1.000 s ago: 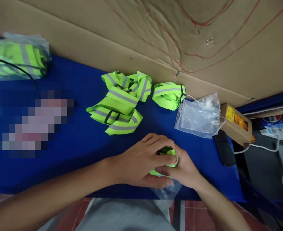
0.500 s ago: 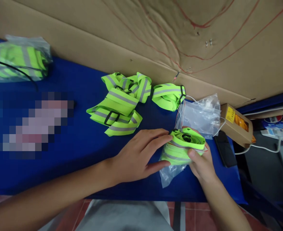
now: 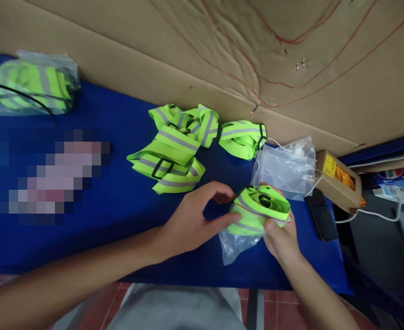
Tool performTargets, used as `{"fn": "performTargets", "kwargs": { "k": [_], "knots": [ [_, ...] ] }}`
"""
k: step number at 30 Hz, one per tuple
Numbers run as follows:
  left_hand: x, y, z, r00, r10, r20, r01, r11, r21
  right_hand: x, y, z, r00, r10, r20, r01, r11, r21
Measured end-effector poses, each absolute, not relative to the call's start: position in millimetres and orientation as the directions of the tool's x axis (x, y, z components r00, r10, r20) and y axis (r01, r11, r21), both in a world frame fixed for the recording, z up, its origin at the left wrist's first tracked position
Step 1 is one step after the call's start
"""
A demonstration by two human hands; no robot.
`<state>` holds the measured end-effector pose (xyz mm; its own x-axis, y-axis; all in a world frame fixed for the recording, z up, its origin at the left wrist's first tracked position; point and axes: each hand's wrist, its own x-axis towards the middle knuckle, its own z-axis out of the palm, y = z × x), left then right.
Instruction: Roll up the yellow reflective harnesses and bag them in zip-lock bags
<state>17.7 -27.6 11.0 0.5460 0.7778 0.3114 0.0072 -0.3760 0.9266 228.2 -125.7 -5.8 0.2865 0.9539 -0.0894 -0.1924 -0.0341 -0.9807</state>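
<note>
A rolled neon-yellow reflective strap (image 3: pixel 262 205) with a grey stripe and black buckle parts is partly inside a clear zip bag (image 3: pixel 238 247). The bag's red-lined edge crosses the strap's side, and its loose end hangs below. My right hand (image 3: pixel 284 236) is wrapped round the right side, thumb in front and fingers mostly hidden behind. At the left side, my left hand (image 3: pixel 196 217) has its thumb on the front of the bagged strap and its fingers curled at the far edge, in a pinch.
Loose reflective straps (image 3: pixel 177 142) and a folded strap (image 3: pixel 241 137) lie along the cardboard wall (image 3: pixel 119 59). Clear bags (image 3: pixel 284 167), a phone (image 3: pixel 320 213) and a cardboard box (image 3: pixel 339 178) sit to the right. A bagged strap (image 3: pixel 33 87) lies far left on the blue tabletop (image 3: pixel 119 206).
The bagged strap and my right hand have shifted slightly left. My left hand's fingers, stretched over the strap before, are now curled at its left edge, with the thumb on its front.
</note>
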Motion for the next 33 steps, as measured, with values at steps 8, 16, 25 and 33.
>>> {"fn": "performTargets", "kwargs": {
  "k": [8, 16, 25, 33],
  "knots": [
    [16, -26, 9, 0.525, 0.766, 0.370, -0.081, -0.387, 0.918, 223, -120, 3, 0.161, 0.987, 0.012, -0.128, 0.033, -0.991],
    [16, -23, 11, 0.586, 0.748, 0.311, -0.124, -0.297, 0.947, 236, -120, 21, 0.047, 0.971, 0.236, 0.298, 0.212, -0.931],
    [18, -18, 14, 0.610, 0.762, 0.220, -0.072, -0.223, 0.972, 239, -120, 21, -0.035, 0.930, 0.367, 0.364, 0.354, -0.862],
    [19, -22, 13, 0.636, 0.731, 0.248, -0.111, -0.231, 0.967, 241, -124, 25, -0.133, 0.913, 0.385, 0.569, 0.389, -0.724]
  ]
}}
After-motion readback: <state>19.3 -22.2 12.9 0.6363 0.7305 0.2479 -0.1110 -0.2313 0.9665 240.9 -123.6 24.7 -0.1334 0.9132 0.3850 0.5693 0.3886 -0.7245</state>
